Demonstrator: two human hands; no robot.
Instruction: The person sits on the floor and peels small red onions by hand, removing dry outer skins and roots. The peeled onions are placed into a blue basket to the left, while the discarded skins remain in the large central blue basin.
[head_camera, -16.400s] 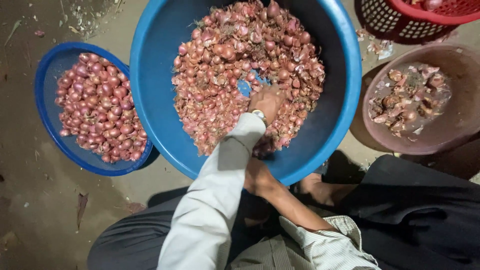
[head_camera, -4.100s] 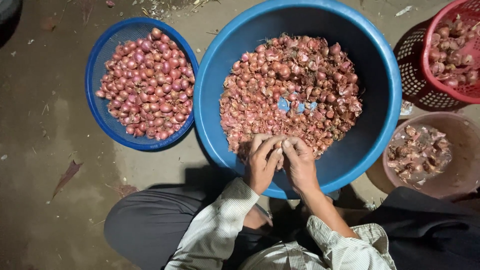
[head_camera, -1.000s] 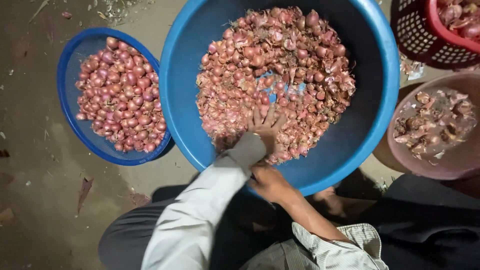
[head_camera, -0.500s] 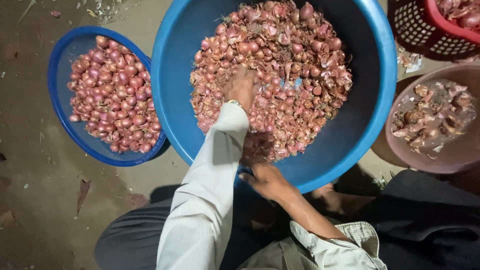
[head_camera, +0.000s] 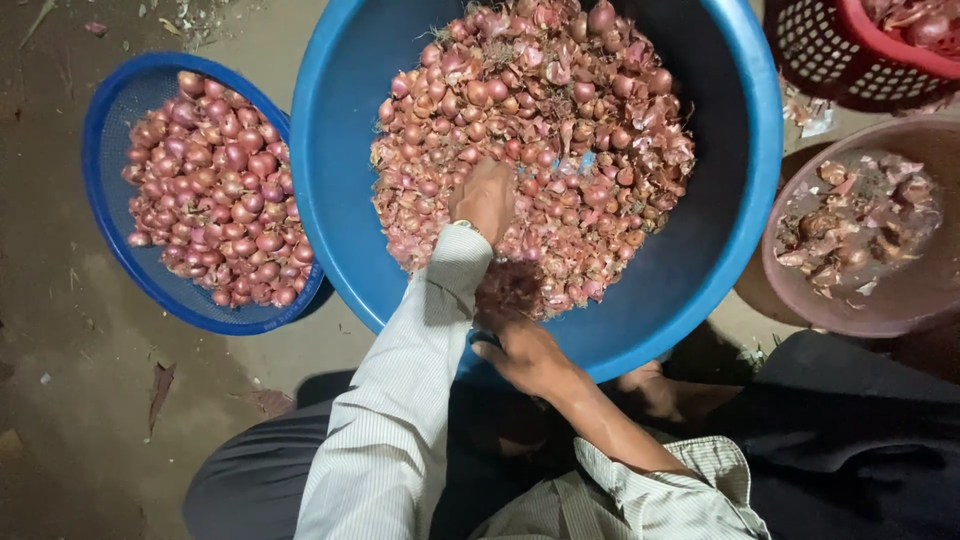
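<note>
Bottom center: right hand resting at near rim of big blue basin, grip unclear, likely steadying it. Frame center: left hand fingers-down, digging into shallots, closure not discernible. Left: blue sieve basket with cleaner bulbs. Right: pink bowl for scraps.

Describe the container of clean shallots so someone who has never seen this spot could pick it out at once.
Start at the big blue tub where the left hand digs into shallots and loose skins. To its left on the dirt floor sits a smaller blue mesh basket. Only this one holds smooth, round, purple shallots with no scraps; the pink bowl on the tub's other side holds brownish peelings.
</note>
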